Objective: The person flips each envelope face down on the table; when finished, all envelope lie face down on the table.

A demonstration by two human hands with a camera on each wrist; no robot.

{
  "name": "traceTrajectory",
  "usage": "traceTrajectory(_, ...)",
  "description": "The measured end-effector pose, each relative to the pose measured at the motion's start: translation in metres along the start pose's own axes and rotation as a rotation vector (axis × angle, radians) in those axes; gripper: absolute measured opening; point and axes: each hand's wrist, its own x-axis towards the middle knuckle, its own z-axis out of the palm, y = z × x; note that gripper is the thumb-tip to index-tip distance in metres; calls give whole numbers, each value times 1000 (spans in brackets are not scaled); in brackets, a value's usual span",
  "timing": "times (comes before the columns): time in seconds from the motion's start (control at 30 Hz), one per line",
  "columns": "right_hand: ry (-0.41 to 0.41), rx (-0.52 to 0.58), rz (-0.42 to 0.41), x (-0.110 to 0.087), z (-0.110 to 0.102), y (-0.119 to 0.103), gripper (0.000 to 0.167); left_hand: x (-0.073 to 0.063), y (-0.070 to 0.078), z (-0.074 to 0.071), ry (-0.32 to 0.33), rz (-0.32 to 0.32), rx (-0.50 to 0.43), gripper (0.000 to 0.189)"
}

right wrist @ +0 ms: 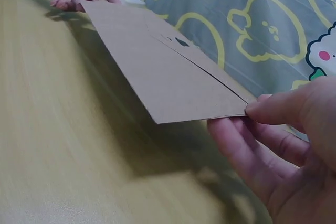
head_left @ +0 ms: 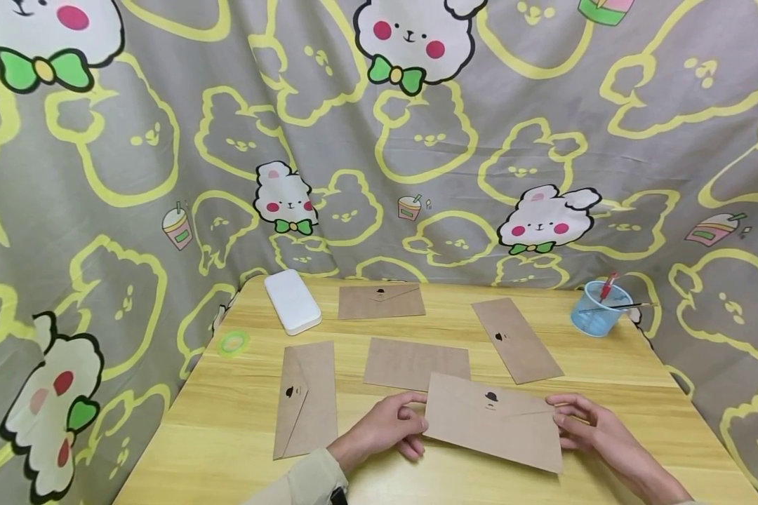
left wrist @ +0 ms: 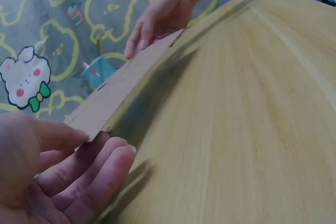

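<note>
While the left hand (head_left: pixel 394 424) pinches one end of a brown envelope (head_left: pixel 494 422) between thumb and fingers, the right hand (head_left: pixel 590 428) pinches its other end, and together they hold it raised above the wooden table (head_left: pixel 215 435), flap and black hat mark showing. Taking that envelope as the clock's centre in the head view, the left hand sits at nine, the right at three. A plain-faced envelope (head_left: pixel 410 361) lies at ten, partly hidden behind it; a lengthwise envelope (head_left: pixel 318 407) at nine; a slanted envelope (head_left: pixel 524 344) just past twelve; a far envelope (head_left: pixel 381 307) at half past ten. Farther out, a white box (head_left: pixel 293 301) rests at ten and a blue cup (head_left: pixel 594 319) holding a red pen (head_left: pixel 608 286) at half past one. Patterned cloth (head_left: pixel 354 140) hangs beyond.
</note>
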Motion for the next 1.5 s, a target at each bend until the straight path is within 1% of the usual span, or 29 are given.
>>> traceTrajectory(0.13, 31, -26, -9, -1, 2, -1, 46, -1, 1, 1, 11, 29, 40, 55)
traceTrajectory(0.2, 40, -28, -11, -1, 3, -3, 53, 0, 1, 1, 27, 55, 56, 51)
traceTrajectory(0.27, 39, -17, -14, -2, 3, -3, 55, 0, 1, 1, 48, 85, 65, 44)
traceTrajectory(0.33, 28, 12, -26, -1, 3, -2, 51, 0, 1, 0, 73, 114, 62, 34)
traceTrajectory(0.43, -6, 64, -82, 0, 0, 1, 39, 2, 1, -1, 104, 139, 43, 20)
traceTrajectory(0.5, -21, 94, -119, 1, -2, 3, 34, 3, 1, -2, 119, 151, 35, 14)
traceTrajectory(0.6, -8, 98, -146, 0, -2, 3, 33, 4, 2, -2, 130, 172, 25, 15)
traceTrajectory(0.73, 66, 51, -110, -2, -1, 2, 35, 4, 6, -3, 132, 206, 16, 18)
traceTrajectory(0.77, 74, 52, -105, -2, -1, 2, 35, 4, 7, -4, 131, 215, 13, 18)
traceTrajectory(0.87, 77, 101, -106, -3, -1, 1, 30, 5, 10, -5, 125, 243, 5, 20)
traceTrajectory(1.0, 38, 209, -149, -4, -1, -1, 25, 5, 13, -6, 112, 277, 5, 26)
traceTrajectory(1.13, 30, 247, -171, -4, 1, -1, 24, 6, 14, -6, 129, 292, 6, 25)
traceTrajectory(1.3, 54, 234, -154, -6, 2, -1, 23, 7, 13, -5, 194, 303, 18, 25)
traceTrajectory(1.4, 71, 201, -137, -7, 3, 0, 23, 8, 11, -5, 219, 285, 21, 25)
traceTrajectory(1.5, 75, 154, -114, -8, 1, 0, 22, 8, 8, -4, 221, 251, 20, 26)
